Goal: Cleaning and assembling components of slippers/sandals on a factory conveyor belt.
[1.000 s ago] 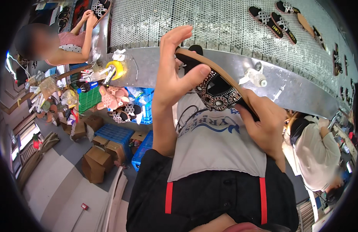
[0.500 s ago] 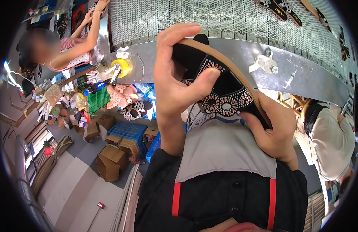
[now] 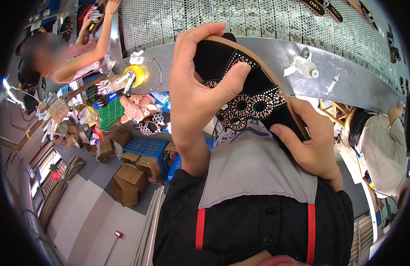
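Between my two hands is a black sandal point(image 3: 245, 106) with a tan sole edge and upper straps covered in small studs or rhinestones. My left hand point(image 3: 200, 84) wraps round its far end, the thumb pressing on the studded strap. Around the near right end closes my right hand point(image 3: 309, 142), thumb on the black insole and fingers along the sole edge. The sandal is tilted, its upper side turned partly toward me. It is held in the air above my grey apron point(image 3: 258, 173). The fingertips behind the sole are hidden.
Ahead runs a metal ledge point(image 3: 276, 55) beside a conveyor point(image 3: 191, 22) carrying sandals. On the ledge are a clear bottle point(image 3: 307, 68), a syringe point(image 3: 332, 84) and a yellow tape roll point(image 3: 136, 75). Crates and cardboard boxes point(image 3: 127, 184) stand left. Co-workers point(image 3: 78, 57) sit at both sides.
The sandal has turned slightly in my hands, showing more of its studded strap, and both hands have shifted a little left. The left co-worker's hands have moved apart, one holding a sandal.
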The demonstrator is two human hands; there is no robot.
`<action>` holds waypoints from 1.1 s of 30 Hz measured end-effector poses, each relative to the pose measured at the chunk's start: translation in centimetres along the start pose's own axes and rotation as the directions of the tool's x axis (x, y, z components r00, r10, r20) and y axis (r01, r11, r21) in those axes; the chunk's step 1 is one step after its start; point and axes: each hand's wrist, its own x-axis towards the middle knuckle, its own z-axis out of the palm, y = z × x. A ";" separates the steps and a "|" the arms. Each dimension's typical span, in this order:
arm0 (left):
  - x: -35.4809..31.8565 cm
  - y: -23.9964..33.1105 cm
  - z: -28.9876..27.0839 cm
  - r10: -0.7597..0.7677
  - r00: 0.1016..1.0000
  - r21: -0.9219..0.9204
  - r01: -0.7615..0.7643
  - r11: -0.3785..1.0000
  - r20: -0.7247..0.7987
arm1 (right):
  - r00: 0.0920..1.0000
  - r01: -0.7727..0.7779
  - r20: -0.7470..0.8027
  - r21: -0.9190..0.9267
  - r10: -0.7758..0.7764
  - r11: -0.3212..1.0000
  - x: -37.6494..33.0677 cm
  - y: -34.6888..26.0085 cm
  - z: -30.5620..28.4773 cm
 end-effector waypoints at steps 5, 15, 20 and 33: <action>1.3 -2.1 -0.3 0.024 0.999 0.023 -0.024 0.999 -0.029 | 1.000 -0.030 -0.008 0.042 0.030 0.999 1.9 1.9 1.1; 12.0 -26.9 3.9 -0.086 0.797 0.423 -0.222 0.878 0.598 | 0.885 -0.021 0.398 -0.489 0.244 0.872 9.9 22.6 5.3; 8.8 -30.9 5.8 0.110 0.843 0.700 -0.503 0.507 0.526 | 0.971 -0.149 0.172 -0.117 0.168 0.982 13.9 21.7 -1.6; 7.0 -29.8 8.5 0.047 0.905 0.753 -0.379 0.538 0.423 | 0.684 -0.256 -0.319 0.736 0.655 0.626 37.3 33.8 -13.0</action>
